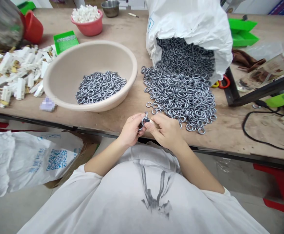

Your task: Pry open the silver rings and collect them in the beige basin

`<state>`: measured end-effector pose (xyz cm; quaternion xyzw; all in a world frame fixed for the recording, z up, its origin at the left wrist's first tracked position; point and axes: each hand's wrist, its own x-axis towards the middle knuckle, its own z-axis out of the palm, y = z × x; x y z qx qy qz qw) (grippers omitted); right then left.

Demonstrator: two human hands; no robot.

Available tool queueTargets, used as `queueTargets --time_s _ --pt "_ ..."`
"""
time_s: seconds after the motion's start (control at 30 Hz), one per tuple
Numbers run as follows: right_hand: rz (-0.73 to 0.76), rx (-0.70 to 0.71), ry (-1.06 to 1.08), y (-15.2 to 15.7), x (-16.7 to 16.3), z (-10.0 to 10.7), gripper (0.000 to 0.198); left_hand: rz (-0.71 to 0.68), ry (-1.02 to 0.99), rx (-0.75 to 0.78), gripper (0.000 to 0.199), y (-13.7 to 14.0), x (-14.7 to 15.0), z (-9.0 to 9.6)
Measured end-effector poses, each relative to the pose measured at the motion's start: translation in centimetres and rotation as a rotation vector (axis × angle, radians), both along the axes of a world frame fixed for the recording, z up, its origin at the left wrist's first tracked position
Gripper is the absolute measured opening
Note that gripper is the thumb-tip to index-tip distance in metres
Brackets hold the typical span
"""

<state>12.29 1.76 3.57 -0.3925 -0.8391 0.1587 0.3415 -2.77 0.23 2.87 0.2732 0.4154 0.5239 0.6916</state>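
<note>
1. The left hand (132,130), at the centre of the frame, grips a few grey rings (145,115) between thumb and fingers.
2. The right hand (166,130), just beside it, pinches a small dark piece (146,120) against those rings; its exact form is too small to tell.
3. Right of centre, just beyond the hands, a ring pile (180,94) spreads over the bench (231,130).
4. The pile spills from a white sack (190,19) lying open-mouthed at the upper right.
5. Left of centre, a beige basin (61,78) holds more loose rings (99,87).
6. At the far left, white pieces (20,87) lie heaped.
7. A pink bowl (89,27) stands at the upper left, full of white bits (85,13).
</note>
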Motion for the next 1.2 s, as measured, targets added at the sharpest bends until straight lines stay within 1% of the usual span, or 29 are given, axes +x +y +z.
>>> queueTargets --time_s 0.1,0.27,0.33,0.43,0.47,0.5,0.57,0.63,0.7,0.83,0.97,1.03,1.1,1.2 --pt "0.006 -0.003 0.007 -0.1 0.0 0.0 0.04 0.0 -0.006 -0.015 0.033 0.0 0.0 0.2" --pt "-0.001 -0.161 0.07 0.4 -0.6 -0.8 0.04 -0.056 -0.02 -0.072 0.026 0.3 -0.3 0.2" --pt "-0.074 -0.201 0.095 1.2 -0.4 -1.3 0.04 -0.08 -0.019 -0.07 0.024 0.2 -0.3 0.2" --pt "-0.23 -0.283 0.171 2.5 0.3 -1.7 0.041 -0.159 -0.005 -0.056 0.03 -0.3 -0.2 0.2" --pt "-0.243 -0.322 0.22 2.7 0.5 -1.8 0.042 -0.177 -0.004 -0.054 0.032 -0.5 -0.1 0.2" --pt "-0.214 -0.356 0.278 2.7 0.5 -1.7 0.043 -0.183 -0.005 -0.055 0.034 -0.5 -0.1 0.2" --pt "-0.099 -0.405 0.376 2.2 0.3 -1.4 0.043 -0.157 -0.011 -0.062 0.033 -0.5 0.0 0.2" --pt "0.012 -0.451 0.423 1.6 -0.4 -1.2 0.042 -0.121 -0.012 -0.077 0.03 -0.4 0.0 0.3" --pt "0.069 -0.527 0.467 1.3 -1.1 -1.1 0.044 -0.109 -0.007 -0.085 0.03 -0.4 0.0 0.3" --pt "0.001 -0.629 0.618 1.5 -1.6 -1.5 0.049 -0.128 -0.008 -0.047 0.031 -0.2 -0.4 0.2" --pt "0.015 -0.752 0.653 1.0 -1.7 -1.6 0.043 -0.023 0.028 -0.038 0.023 0.2 -1.0 -0.3" --pt "0.012 -0.765 0.669 0.6 -1.8 -1.4 0.037 0.019 0.069 -0.03 0.024 0.3 -1.0 -0.7" --pt "0.002 -0.751 0.676 0.4 -2.0 -1.2 0.029 0.036 0.095 0.001 0.03 0.4 -0.9 -1.0" --pt "-0.022 -0.764 0.711 0.5 -2.3 -1.1 0.027 0.044 0.108 0.078 0.043 0.4 -0.7 -1.4"
